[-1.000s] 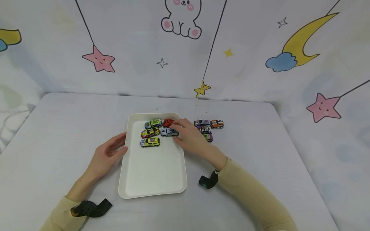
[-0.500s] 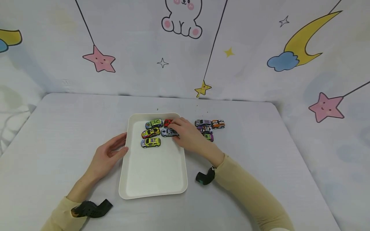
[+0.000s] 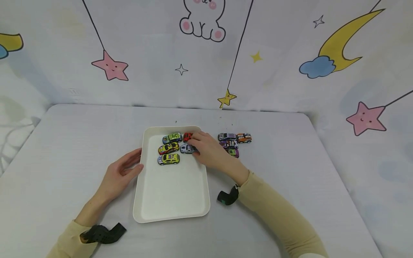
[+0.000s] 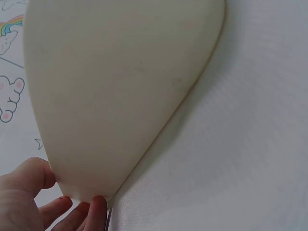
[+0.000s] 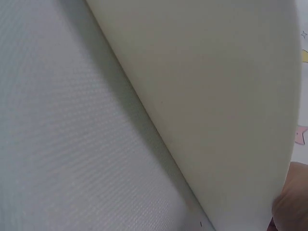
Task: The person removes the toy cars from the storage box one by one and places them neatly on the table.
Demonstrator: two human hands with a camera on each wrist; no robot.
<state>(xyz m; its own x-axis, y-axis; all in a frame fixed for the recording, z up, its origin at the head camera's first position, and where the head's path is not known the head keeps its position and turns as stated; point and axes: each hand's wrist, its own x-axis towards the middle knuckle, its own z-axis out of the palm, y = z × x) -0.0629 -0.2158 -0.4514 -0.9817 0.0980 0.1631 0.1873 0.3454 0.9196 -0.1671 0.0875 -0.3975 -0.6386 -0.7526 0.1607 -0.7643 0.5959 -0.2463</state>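
Note:
A white tray point(image 3: 171, 193) holds green point(image 3: 172, 138), red point(image 3: 187, 136), red-yellow point(image 3: 168, 148), yellow point(image 3: 169, 159) and silver point(image 3: 186, 149) toy cars near its far end. The right hand point(image 3: 211, 152) reaches over the tray's right rim, its fingertips and thumb around the right end of the silver car, partly covering the red one. My left hand point(image 3: 119, 175) touches the tray's left side with thumb and relaxed fingers. The left wrist view shows this hand point(image 4: 53, 204) against the outer wall point(image 4: 120, 96). In the right wrist view, the tray wall point(image 5: 216, 96) hides most of the hand point(image 5: 291, 202).
Right of the tray stand a silver-purple car point(image 3: 227, 136), an orange car point(image 3: 244, 138), a purple car point(image 3: 228, 144) and a green-purple car point(image 3: 233, 153), partly behind the right hand. A white cloth point(image 3: 80, 136) covers the table; a patterned backdrop point(image 3: 145, 43) rises behind it.
The right hand has shifted slightly left and now covers more of the silver car's right end; its forearm has swung a little left. The left hand has stayed at the tray's side.

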